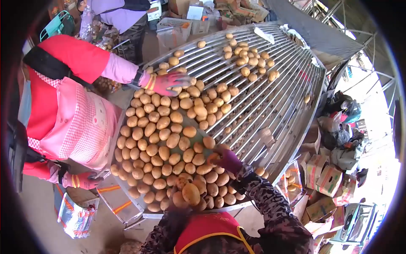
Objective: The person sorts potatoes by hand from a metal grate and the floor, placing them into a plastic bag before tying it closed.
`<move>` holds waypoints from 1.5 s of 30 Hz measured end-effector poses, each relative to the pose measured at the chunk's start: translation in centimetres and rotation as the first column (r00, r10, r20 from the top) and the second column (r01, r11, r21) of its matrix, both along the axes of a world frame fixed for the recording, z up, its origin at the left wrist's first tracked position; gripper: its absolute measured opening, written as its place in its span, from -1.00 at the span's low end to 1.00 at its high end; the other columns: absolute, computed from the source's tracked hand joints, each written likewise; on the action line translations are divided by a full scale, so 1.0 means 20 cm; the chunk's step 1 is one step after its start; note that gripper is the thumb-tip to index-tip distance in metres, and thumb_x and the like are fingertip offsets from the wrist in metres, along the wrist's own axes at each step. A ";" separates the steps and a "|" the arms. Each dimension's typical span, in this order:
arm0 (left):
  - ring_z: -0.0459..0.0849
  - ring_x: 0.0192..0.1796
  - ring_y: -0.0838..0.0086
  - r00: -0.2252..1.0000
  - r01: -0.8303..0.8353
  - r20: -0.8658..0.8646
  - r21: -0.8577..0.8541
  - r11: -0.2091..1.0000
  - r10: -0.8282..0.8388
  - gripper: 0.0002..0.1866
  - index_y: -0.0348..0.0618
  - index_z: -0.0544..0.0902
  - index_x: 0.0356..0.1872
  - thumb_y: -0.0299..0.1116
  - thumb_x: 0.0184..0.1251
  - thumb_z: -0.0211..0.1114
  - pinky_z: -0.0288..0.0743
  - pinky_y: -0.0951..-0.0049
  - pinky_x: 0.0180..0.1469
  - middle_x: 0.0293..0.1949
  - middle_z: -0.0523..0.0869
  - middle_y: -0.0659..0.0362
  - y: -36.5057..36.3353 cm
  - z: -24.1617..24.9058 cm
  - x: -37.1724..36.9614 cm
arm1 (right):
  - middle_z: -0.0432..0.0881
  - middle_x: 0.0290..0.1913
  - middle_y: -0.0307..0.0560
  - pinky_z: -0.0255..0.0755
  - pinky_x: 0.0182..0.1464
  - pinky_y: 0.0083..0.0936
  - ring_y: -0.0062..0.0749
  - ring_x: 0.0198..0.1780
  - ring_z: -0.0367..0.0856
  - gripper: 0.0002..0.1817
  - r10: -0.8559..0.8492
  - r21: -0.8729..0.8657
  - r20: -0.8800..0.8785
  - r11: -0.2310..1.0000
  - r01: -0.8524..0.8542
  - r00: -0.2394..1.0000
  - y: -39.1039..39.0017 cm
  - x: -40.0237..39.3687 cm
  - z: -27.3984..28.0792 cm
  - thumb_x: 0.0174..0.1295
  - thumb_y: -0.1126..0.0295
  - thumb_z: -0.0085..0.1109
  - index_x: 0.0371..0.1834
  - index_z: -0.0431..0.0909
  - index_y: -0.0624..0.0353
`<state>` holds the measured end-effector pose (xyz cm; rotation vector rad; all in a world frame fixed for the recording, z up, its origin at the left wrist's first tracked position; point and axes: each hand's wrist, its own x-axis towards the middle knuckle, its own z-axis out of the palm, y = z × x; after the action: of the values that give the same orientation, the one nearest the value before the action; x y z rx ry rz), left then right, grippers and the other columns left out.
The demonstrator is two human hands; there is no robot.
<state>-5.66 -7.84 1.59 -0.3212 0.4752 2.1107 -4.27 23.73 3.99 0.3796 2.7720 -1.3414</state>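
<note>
Many potatoes [163, 122] cover the near end of a sorting table. My right hand [227, 161], in a purple glove, curls its fingers round a potato [212, 159] at the right side of the heap. Low in front of my red apron, my left hand [176, 213] is dark and blurred, its fingers mostly hidden. It holds large-looking potatoes [191, 194] raised above the others, close to my body. Across the heap to the left, a co-worker's gloved hand [171, 83] rests on potatoes by the slats.
Metal slats [270, 89] run away from me, with a loose group of potatoes [249, 59] on them. The co-worker's other hand [86, 180] is at the table's left edge. Cardboard boxes [327, 178] are piled to the right. Plastic crates [173, 31] stand behind the table.
</note>
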 end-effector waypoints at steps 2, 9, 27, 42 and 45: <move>0.63 0.10 0.30 1.000 -0.016 0.018 -0.031 0.999 0.016 -0.62 -0.14 0.44 0.20 -0.17 0.51 0.12 0.58 0.21 0.13 0.11 0.60 0.08 0.02 0.00 0.01 | 0.62 0.14 0.03 0.59 0.11 -0.31 -0.28 0.07 0.66 -0.35 -0.112 -0.530 0.357 0.793 0.300 0.927 0.11 0.00 0.17 0.22 0.08 0.40 0.28 0.48 0.25; 0.62 0.12 0.24 0.998 -0.062 -0.015 -0.147 0.987 0.061 -0.60 -0.13 0.45 0.20 -0.11 0.54 0.02 0.56 0.13 0.15 0.12 0.60 0.07 0.06 -0.06 0.05 | 0.53 0.15 0.04 0.56 0.14 -0.01 -0.07 0.17 0.57 -0.37 -0.442 -0.985 0.121 0.055 0.161 0.889 0.41 -0.25 0.22 0.21 -0.02 0.32 0.17 0.38 0.17; 0.58 -0.38 0.22 0.929 -0.359 0.147 0.143 0.922 0.339 -0.67 -0.16 0.45 -0.03 -0.08 0.53 0.00 0.49 0.10 -0.36 -0.11 0.55 0.11 0.31 0.30 -0.16 | 0.70 -0.10 0.13 0.60 0.01 -0.11 0.07 -0.01 0.69 -0.48 0.011 0.622 0.439 0.718 -0.312 0.899 1.04 -1.59 0.09 -0.13 0.14 0.41 -0.03 0.61 0.05; 0.59 0.16 0.42 0.935 -0.306 0.204 0.044 0.951 0.292 -0.65 -0.27 0.47 0.22 -0.26 0.59 0.06 0.57 0.40 0.21 0.13 0.58 0.10 0.20 -0.05 -0.01 | 0.61 0.18 0.25 0.70 -0.18 -0.26 -0.07 -0.13 0.77 -0.37 0.608 0.302 0.398 0.621 -0.724 0.687 0.85 -0.61 0.15 0.02 0.19 0.37 0.26 0.56 -0.03; 0.60 0.14 0.41 0.947 -0.279 0.153 -0.031 0.960 0.281 -0.66 -0.28 0.46 0.20 -0.28 0.59 0.06 0.56 0.40 0.20 0.13 0.58 0.10 0.20 -0.07 -0.01 | 0.75 -0.25 0.04 0.66 -0.24 -0.24 -0.13 -0.23 0.77 -0.68 0.369 0.288 0.462 0.797 -0.530 0.806 0.81 -0.80 0.19 0.06 0.15 0.35 -0.16 0.70 0.04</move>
<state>-5.88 -3.90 0.13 -0.5848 0.3633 2.3355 -20.24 39.93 7.78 -0.0394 2.5406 -0.5059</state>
